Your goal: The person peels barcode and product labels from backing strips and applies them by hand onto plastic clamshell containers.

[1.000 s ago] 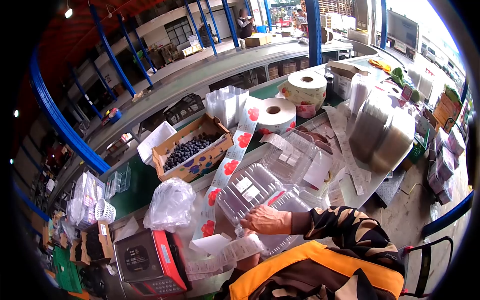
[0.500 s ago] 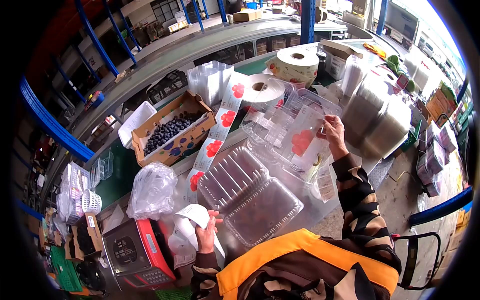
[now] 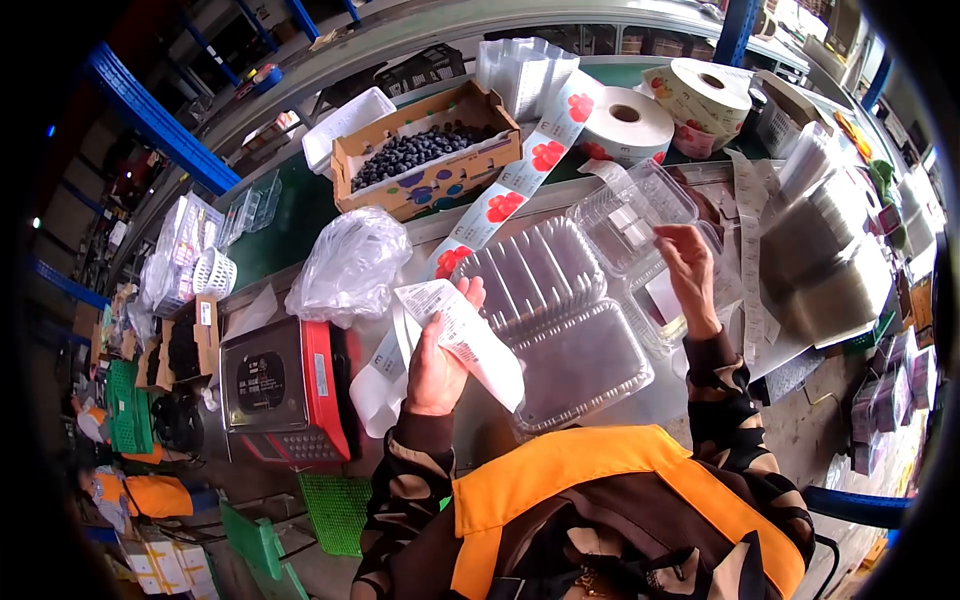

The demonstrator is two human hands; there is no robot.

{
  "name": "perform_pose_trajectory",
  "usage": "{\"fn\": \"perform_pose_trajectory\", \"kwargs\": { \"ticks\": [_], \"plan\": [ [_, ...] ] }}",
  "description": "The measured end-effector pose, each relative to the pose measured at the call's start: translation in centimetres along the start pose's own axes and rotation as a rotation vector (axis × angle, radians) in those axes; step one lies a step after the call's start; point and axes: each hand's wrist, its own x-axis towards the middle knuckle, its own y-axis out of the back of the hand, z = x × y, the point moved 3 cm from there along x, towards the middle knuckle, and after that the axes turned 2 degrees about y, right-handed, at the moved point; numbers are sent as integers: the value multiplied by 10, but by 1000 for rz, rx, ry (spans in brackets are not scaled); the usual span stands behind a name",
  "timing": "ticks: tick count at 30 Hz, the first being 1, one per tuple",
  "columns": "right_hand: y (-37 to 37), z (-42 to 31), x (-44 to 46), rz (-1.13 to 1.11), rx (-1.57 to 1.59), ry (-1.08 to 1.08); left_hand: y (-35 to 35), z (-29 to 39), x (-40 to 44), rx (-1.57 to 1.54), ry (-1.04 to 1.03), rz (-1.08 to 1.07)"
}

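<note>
My left hand (image 3: 437, 375) has its fingers round a strip of white labels (image 3: 462, 330) with small grey print. The strip's lower end curls toward my apron. Beside it on the right lies an open clear plastic clamshell box (image 3: 580, 370), its ribbed half toward the back. My right hand (image 3: 688, 268) hovers by more clear clamshell boxes (image 3: 630, 220), fingers bent together in a pinch; whether anything thin is between the fingertips I cannot make out. A ribbon of labels with red fruit prints (image 3: 505, 207) runs from a label roll (image 3: 626, 122) down toward my left hand.
A carton of blueberries (image 3: 425, 160) stands at the back. A crumpled plastic bag (image 3: 350, 262) lies above a red scale (image 3: 285, 390) on the left. Another printed roll (image 3: 705, 100) stands behind. Stacks of clear lids (image 3: 825, 250) and a printed paper strip (image 3: 748, 250) are on the right.
My left hand has risen and now holds up the printed label strip. My right hand no longer shows the red-fruit label it held over the boxes. The view has swung left.
</note>
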Motion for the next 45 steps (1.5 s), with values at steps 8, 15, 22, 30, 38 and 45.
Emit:
{"fn": "perform_pose_trajectory", "kwargs": {
  "ticks": [8,15,22,30,38,45],
  "plan": [
    [-195,-80,-77,-929,379,-63,10,1,-21,188,-62,89],
    [-194,-102,-74,-877,-70,183,54,-15,-32,175,-40,285],
    [-193,-102,-73,-833,-224,608,61,-37,-31,73,13,253],
    [-173,-25,-15,-377,300,-154,79,-39,-42,49,-174,725],
    [-178,22,37,-449,-635,89,84,-59,-36,63,-90,550],
    [-198,-45,-6,-671,-319,285,71,-55,-34,114,-226,507]
  ]
}}
